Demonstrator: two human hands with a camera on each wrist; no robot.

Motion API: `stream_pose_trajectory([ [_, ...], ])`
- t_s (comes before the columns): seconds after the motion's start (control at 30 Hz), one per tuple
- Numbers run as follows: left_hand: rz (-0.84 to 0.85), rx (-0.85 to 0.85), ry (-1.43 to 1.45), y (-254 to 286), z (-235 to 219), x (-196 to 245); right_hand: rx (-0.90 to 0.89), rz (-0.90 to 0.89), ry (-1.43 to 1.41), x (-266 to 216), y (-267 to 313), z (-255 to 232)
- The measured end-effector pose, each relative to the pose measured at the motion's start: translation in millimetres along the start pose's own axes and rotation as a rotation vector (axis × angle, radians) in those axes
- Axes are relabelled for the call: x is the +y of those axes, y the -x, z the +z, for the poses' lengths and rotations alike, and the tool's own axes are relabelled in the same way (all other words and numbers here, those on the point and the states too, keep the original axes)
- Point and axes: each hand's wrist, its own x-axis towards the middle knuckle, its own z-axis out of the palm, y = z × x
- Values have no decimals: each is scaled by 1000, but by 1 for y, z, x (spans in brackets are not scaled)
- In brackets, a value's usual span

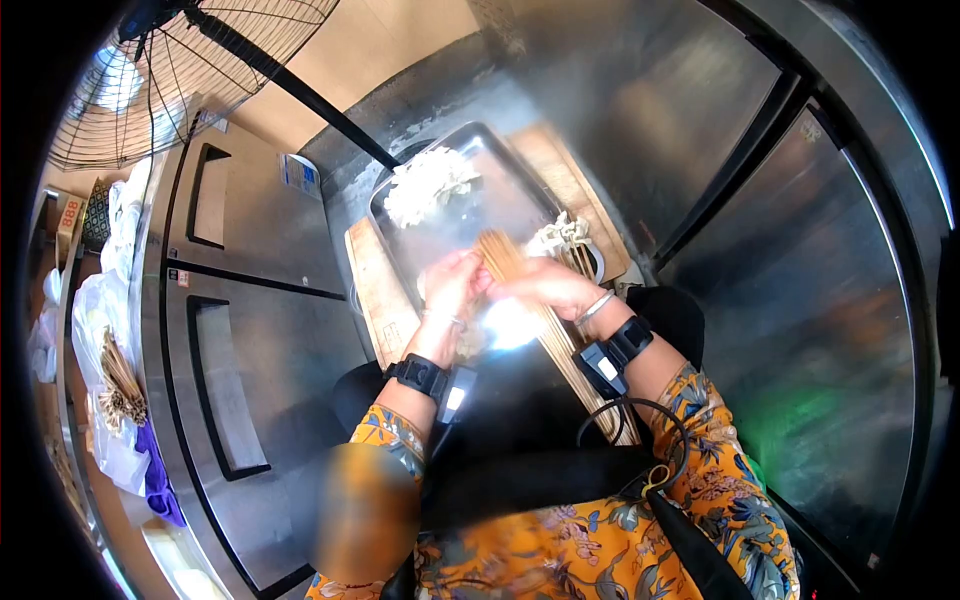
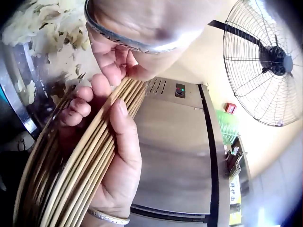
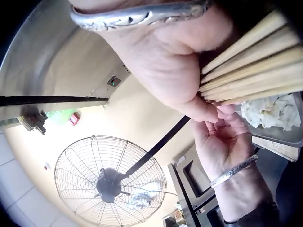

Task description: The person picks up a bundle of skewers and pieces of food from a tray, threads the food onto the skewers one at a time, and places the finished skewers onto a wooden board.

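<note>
A thick bundle of bamboo skewers [image 1: 572,365] slants from the person's lap up over the metal tray [image 1: 512,190]. My right hand [image 1: 560,285] holds the bundle near its upper ends, the thumb lying along the skewers [image 2: 87,163] in the left wrist view. At those upper ends is my left hand [image 1: 455,285], with thumb and fingertips pinching at the tips. The right wrist view shows the left hand [image 3: 227,144] just below the right hand [image 3: 161,61], palm partly visible. Pale, torn food pieces [image 1: 430,187] lie heaped in the tray's far left corner.
Wooden boards [image 1: 375,290] lie under the tray. Beside it, a small container [image 1: 598,262] bears skewers with pale food on them. Steel cabinets stand left [image 1: 255,330] and right [image 1: 800,270]. A wire fan [image 1: 190,70] rises at far left; bagged skewers [image 1: 120,385] sit on a shelf.
</note>
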Motion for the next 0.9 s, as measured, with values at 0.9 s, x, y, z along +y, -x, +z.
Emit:
stream_pose_trajectory([
  [0.9,690,-70,-1340,-34,-66,-13,74,24,-58,-1,0,-6],
])
